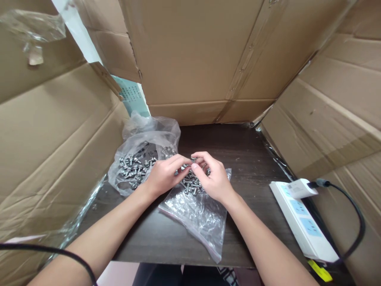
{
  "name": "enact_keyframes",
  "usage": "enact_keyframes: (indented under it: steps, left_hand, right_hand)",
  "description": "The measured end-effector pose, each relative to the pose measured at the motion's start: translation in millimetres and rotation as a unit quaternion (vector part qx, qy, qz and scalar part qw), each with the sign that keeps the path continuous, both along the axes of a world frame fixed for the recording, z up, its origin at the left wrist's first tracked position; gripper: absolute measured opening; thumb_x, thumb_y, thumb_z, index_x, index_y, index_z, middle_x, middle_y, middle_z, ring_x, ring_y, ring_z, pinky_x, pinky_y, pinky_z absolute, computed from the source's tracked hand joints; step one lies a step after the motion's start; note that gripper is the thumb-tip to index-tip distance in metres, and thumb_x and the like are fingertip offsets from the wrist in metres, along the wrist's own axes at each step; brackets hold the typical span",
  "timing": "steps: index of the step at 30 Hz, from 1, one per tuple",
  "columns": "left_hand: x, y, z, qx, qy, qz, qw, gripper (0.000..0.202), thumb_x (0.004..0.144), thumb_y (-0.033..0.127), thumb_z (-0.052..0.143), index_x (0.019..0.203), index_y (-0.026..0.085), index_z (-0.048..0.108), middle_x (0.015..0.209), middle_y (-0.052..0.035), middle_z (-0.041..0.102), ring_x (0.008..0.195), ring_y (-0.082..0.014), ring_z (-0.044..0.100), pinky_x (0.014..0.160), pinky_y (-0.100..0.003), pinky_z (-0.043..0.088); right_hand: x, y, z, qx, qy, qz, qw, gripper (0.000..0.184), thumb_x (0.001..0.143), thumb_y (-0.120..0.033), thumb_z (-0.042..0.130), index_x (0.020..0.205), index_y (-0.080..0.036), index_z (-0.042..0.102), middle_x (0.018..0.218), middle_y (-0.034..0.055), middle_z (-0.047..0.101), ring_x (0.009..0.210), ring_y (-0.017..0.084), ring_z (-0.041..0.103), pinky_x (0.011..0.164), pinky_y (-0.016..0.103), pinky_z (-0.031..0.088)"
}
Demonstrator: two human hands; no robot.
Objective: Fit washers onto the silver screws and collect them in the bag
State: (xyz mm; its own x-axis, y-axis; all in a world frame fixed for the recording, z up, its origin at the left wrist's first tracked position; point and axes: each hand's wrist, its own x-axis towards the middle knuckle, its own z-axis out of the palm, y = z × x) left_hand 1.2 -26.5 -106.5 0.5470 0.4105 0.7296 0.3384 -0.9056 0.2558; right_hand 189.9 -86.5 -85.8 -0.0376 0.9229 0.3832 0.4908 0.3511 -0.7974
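Observation:
My left hand [169,172] and my right hand [214,176] meet above a small heap of metal bolts [192,186]. The fingers of both are bent into a pinch, fingertips almost touching around a small metal piece [193,160], mostly covered, whose exact kind I cannot make out. Beneath the heap lies a clear zip bag [199,216], flat and wrinkled, its pinkish seal edge towards me. Beside my left wrist, an open clear plastic bag [119,155] holds many loose bolts [131,169] with hex heads and what look like washers.
Cardboard walls [193,51] enclose the dark wooden table [247,151] at the back and both sides. On the right lies a white power strip [306,222] with a plugged-in adapter [300,188] and black cable [361,214]. Another black cable [59,252] crosses at lower left.

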Motion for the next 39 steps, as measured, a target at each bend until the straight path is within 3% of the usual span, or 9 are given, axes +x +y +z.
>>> enact_keyframes:
  steps: [7, 14, 22, 27, 39]
  left_hand:
    - [0.1, 0.7, -2.5, -0.02, -0.003, 0.008, 1.0, 0.01, 0.1, 0.018, 0.064, 0.11, 0.017, 0.066, 0.097, -0.0015, 0.074, 0.066, -0.0074, 0.066, 0.06, -0.017, 0.051]
    - [-0.2, 0.8, -1.6, -0.02, -0.011, -0.001, 1.0, 0.012, 0.101, 0.018, 0.063, 0.113, 0.017, 0.066, 0.101, -0.0021, 0.075, 0.069, -0.0071, 0.067, 0.061, -0.016, 0.052]
    - [-0.6, 0.9, -3.9, -0.03, -0.015, 0.015, 0.999, 0.005, 0.1, 0.019, 0.065, 0.105, 0.018, 0.065, 0.095, 0.0, 0.074, 0.068, -0.0075, 0.067, 0.061, -0.016, 0.052]
    - [-1.1, 0.5, -1.3, -0.024, -0.002, 0.008, 1.0, 0.007, 0.101, 0.018, 0.063, 0.106, 0.018, 0.067, 0.098, -0.0015, 0.076, 0.072, -0.0085, 0.069, 0.062, -0.017, 0.052]
    - [-2.4, 1.7, -1.7, -0.033, -0.001, 0.006, 0.999, 0.006, 0.101, 0.018, 0.063, 0.106, 0.018, 0.066, 0.099, -0.0019, 0.075, 0.075, -0.0094, 0.07, 0.062, -0.017, 0.052]
  right_hand:
    - [-1.9, 1.9, -3.0, 0.031, 0.009, 0.006, 0.999, 0.033, 0.088, -0.018, 0.06, 0.121, -0.019, 0.064, 0.1, 0.0046, 0.068, 0.084, 0.014, 0.064, 0.068, 0.026, 0.051]
    - [-1.2, 1.1, -1.2, -0.011, 0.023, 0.018, 1.0, 0.035, 0.09, -0.021, 0.06, 0.125, -0.019, 0.061, 0.108, 0.0068, 0.07, 0.086, 0.015, 0.065, 0.066, 0.026, 0.052]
    - [-2.4, 2.0, -3.0, 0.015, 0.024, 0.004, 1.0, 0.035, 0.086, -0.018, 0.062, 0.121, -0.019, 0.064, 0.103, 0.0055, 0.07, 0.081, 0.014, 0.065, 0.066, 0.026, 0.052]
    - [-2.1, 0.4, -2.1, 0.019, -0.004, 0.0, 1.0, 0.028, 0.093, -0.023, 0.06, 0.121, -0.02, 0.064, 0.099, 0.0039, 0.071, 0.075, 0.013, 0.063, 0.069, 0.027, 0.053]
    - [-2.5, 1.3, -4.1, 0.052, -0.03, -0.007, 0.998, 0.032, 0.09, -0.016, 0.062, 0.122, -0.02, 0.064, 0.107, 0.0039, 0.075, 0.08, 0.013, 0.067, 0.072, 0.027, 0.055]
